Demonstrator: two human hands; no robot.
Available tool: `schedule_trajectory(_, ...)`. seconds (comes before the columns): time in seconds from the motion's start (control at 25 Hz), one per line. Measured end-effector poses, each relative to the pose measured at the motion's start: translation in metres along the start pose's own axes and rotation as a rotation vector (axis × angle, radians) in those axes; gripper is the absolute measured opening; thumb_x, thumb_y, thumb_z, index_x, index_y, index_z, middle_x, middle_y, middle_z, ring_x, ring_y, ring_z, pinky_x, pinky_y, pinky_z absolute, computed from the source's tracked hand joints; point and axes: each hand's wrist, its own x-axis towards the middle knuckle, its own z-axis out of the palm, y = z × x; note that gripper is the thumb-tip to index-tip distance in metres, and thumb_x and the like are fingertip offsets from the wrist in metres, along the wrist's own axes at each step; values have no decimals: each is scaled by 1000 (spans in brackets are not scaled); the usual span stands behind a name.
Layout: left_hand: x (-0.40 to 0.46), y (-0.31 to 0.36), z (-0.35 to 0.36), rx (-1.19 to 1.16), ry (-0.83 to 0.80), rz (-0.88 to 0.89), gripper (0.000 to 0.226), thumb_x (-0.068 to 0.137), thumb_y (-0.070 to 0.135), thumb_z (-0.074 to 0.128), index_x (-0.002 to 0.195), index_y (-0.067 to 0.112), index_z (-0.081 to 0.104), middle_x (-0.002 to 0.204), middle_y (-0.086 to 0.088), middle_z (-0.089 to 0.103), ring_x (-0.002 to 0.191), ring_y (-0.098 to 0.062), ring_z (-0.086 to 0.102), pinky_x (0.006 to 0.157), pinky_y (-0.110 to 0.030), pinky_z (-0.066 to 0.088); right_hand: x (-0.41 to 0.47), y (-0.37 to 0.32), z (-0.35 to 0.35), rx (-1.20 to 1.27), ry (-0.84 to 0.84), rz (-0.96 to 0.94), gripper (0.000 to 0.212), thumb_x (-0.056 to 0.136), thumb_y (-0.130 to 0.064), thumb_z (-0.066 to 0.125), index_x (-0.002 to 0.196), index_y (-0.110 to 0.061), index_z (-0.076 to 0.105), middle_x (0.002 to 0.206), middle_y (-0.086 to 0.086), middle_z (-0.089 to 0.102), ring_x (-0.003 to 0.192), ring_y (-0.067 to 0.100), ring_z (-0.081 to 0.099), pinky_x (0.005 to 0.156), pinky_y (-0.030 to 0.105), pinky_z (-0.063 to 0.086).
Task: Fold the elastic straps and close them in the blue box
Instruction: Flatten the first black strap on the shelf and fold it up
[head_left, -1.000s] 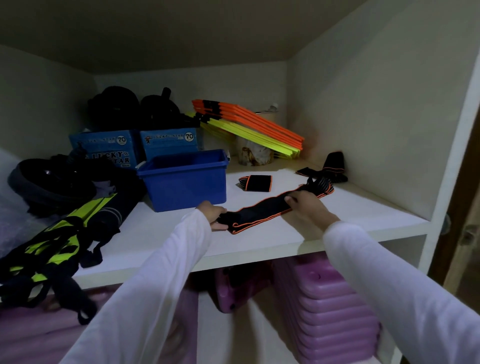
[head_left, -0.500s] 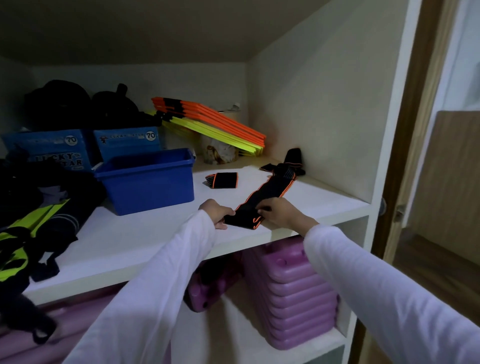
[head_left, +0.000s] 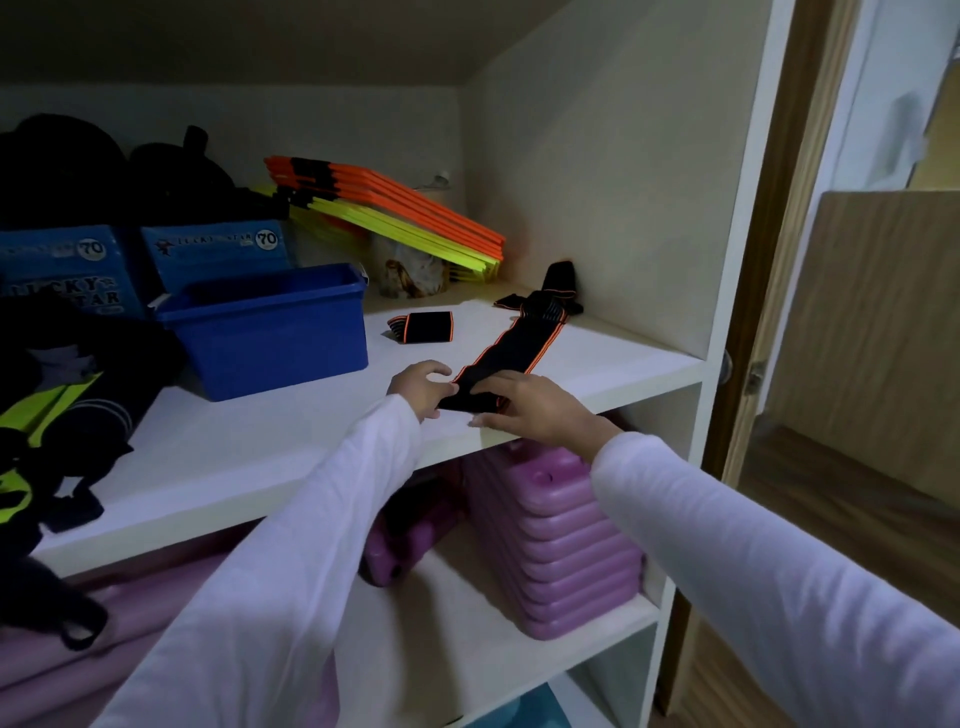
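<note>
A long black elastic strap with orange edges (head_left: 514, 348) lies on the white shelf (head_left: 260, 447), running from the front edge back to the right wall. My left hand (head_left: 421, 387) grips its near end. My right hand (head_left: 530, 408) pinches the same end from the right, where the strap is doubled over. A folded strap (head_left: 422, 327) sits behind, near the open blue box (head_left: 275, 332). More black strap (head_left: 558, 283) is heaped against the wall.
Orange and yellow flat markers (head_left: 395, 213) lean at the back. Two blue cartons (head_left: 215, 249) and dark gear stand behind the box. A yellow-and-black vest (head_left: 47, 415) lies at left. Purple steps (head_left: 561, 540) fill the lower shelf. A wooden door (head_left: 872, 322) is at right.
My view has swung to the right and closer. Both hands drew the strap's near end toward the shelf's front edge and came together on it, folding that end over.
</note>
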Motion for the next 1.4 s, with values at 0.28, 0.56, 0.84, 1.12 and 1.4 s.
schedule_trajectory(0.28, -7, -6, 0, 113, -7, 161, 28, 91, 23, 59, 111, 8, 70, 120, -18, 63, 67, -17, 54, 64, -19, 47, -10, -2, 1, -196, 54, -31, 42, 97, -25, 47, 135, -9, 50, 132, 11, 58, 111, 32, 60, 89, 35, 47)
schedule_trajectory(0.56, -15, -5, -5, 268, -130, 370, 49, 80, 17, 69, 128, 15, 59, 125, 1, 50, 116, -13, 48, 98, -17, 36, -8, -5, 2, -193, 211, -59, 34, 97, -14, 43, 121, 4, 58, 108, 24, 66, 92, 40, 64, 76, 43, 49)
schedule_trajectory(0.84, -1, -10, -6, -123, -231, 300, 30, 72, -9, 66, 78, 20, 72, 88, -13, 65, 95, -30, 63, 98, -45, 52, -17, 7, -1, 40, 247, -39, 39, 92, -29, 54, 122, -6, 61, 112, 12, 69, 101, 28, 64, 84, 31, 46)
schedule_trajectory(1.12, 2, -1, -5, -322, -336, 211, 15, 87, -8, 57, 93, 4, 64, 82, -8, 64, 70, -9, 67, 63, -12, 57, -8, 12, -10, 336, 235, 153, 20, 95, -20, 52, 97, -7, 67, 71, -2, 58, 62, 8, 50, 56, 8, 37)
schedule_trajectory(1.4, 23, 2, 9, -333, -243, 101, 20, 89, -1, 58, 69, 1, 59, 60, -6, 63, 58, -16, 62, 52, -14, 56, 19, 20, -18, 668, 66, 489, 25, 96, -22, 49, 86, -1, 59, 82, 19, 57, 68, 29, 60, 73, 37, 54)
